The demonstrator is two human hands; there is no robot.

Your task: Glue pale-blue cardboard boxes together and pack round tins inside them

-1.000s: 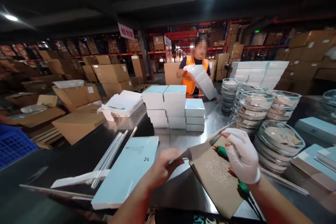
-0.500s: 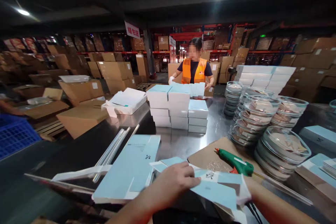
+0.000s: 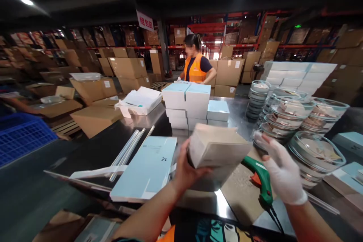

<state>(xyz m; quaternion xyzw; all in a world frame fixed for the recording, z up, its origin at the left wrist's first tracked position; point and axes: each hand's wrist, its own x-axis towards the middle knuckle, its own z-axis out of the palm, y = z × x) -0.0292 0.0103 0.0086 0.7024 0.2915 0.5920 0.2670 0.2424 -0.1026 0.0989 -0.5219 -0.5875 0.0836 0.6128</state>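
the blurred pale box (image 3: 218, 151) is held tilted above the surface (image 3: 238, 117), near the centre of the frame, clasped at its left side by the bare left hand (image 3: 187, 166); its long axis cannot be told. the gloved right hand (image 3: 283, 166), spread and empty, is held just beside its right corner, beyond the green glue gun (image 3: 264, 177).
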